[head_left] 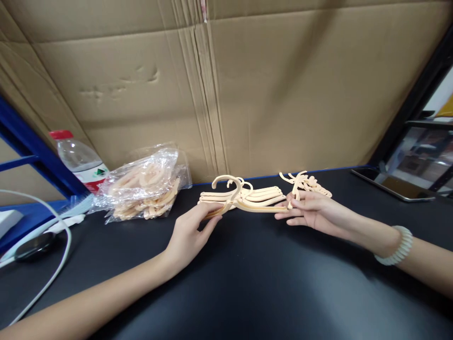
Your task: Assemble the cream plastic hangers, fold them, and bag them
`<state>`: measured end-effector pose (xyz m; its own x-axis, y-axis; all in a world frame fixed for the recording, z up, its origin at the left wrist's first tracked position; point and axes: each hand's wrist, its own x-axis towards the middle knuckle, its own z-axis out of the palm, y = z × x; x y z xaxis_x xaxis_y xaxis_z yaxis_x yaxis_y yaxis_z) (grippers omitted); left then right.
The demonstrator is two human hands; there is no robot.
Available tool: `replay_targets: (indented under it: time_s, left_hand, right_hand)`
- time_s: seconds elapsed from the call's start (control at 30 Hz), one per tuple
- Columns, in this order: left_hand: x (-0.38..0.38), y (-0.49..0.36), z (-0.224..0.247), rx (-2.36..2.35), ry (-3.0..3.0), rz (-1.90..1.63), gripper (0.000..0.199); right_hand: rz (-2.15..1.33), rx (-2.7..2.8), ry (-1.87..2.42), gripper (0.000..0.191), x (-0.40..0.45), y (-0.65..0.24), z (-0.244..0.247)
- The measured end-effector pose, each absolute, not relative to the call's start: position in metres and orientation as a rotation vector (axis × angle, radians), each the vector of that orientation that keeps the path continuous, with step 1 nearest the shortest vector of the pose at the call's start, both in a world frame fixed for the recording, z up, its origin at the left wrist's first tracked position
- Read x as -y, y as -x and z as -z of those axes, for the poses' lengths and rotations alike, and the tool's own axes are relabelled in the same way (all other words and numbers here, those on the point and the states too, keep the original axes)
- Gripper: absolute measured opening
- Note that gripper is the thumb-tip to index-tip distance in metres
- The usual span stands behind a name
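A cream plastic clothes hanger (262,208) is held low over the black table, its hook upward. My left hand (193,226) pinches its left arm between thumb and fingers. At the hanger's right end, my right hand (314,213) grips a small curved cream plastic piece (296,192) between thumb and fingers. The piece touches or nearly touches the hanger's tip; fingers partly hide the contact. Just behind lies a stack of similar hangers (271,192), their hooks overlapping. A loose pile of small curved cream pieces (311,184) rests behind my right hand.
Clear plastic bags with cream hanger parts (145,184) lie at the left, beside a red-capped bottle (79,158). A white cable (67,245) loops at far left. A phone (391,184) lies back right. Cardboard (300,85) walls the rear of the black table (240,283).
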<state>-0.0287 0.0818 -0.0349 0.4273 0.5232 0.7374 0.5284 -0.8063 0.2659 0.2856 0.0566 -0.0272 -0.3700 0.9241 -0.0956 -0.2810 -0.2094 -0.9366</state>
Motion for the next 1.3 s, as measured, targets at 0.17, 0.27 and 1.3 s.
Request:
replay_targets:
  time_s: [0.17, 0.27, 1.3]
  left_hand:
    - [-0.082, 0.028, 0.036, 0.966, 2.657, 1.368, 0.016]
    - [-0.082, 0.029, 0.036, 0.957, 2.656, 1.370, 0.017]
    - [-0.081, 0.029, 0.036, 0.979, 2.696, 1.354, 0.016]
  right_hand:
    - [-1.718, 1.113, 0.921, 0.011, -0.057, -0.284, 0.027]
    - [-1.705, 1.101, 0.956, 0.012, -0.056, -0.284, 0.027]
    - [-1.665, 1.197, 0.940, 0.019, -0.058, -0.286, 0.033]
